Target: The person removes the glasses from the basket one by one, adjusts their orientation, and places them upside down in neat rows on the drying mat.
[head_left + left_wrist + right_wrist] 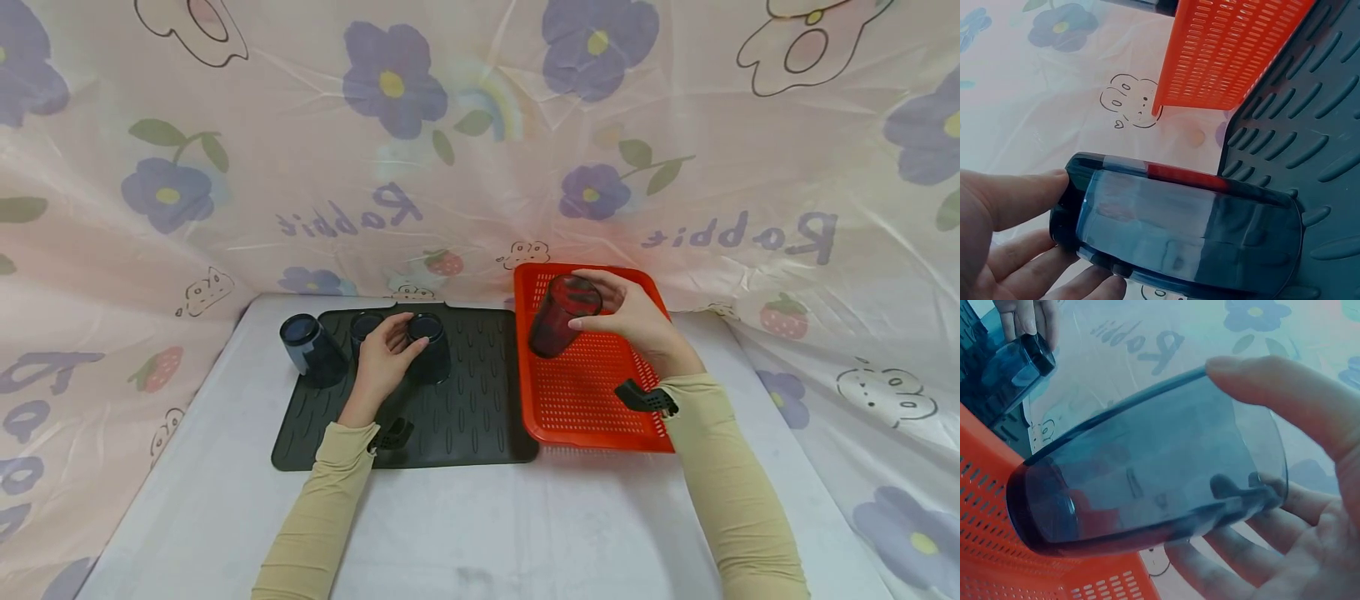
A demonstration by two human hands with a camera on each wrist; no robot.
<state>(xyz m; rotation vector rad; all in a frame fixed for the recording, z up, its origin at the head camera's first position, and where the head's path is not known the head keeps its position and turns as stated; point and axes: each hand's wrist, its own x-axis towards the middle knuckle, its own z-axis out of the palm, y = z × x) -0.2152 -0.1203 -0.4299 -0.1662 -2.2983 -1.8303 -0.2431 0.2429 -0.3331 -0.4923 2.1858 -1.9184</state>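
Observation:
My right hand (637, 323) holds a tinted clear drinking glass (553, 329) tilted over the red perforated basket (529, 392). In the right wrist view, the thumb lies on one side of that glass (1141, 469) near its open rim, the fingers on the other; its thick base points toward the basket. At the dark ridged mat (480, 408), my left hand (381, 360) grips a second dark blue glass (432, 360) by its upturned base. The left wrist view shows thumb and fingers on either side of this glass's base (1067, 206), its mouth end at the mat.
Two more dark blue glasses stand upside down: one at the mat's left edge (318, 357), another partly hidden behind the left hand (364, 323). White cloth (465, 533) covers the table. A printed curtain (480, 167) hangs close behind the mat and basket.

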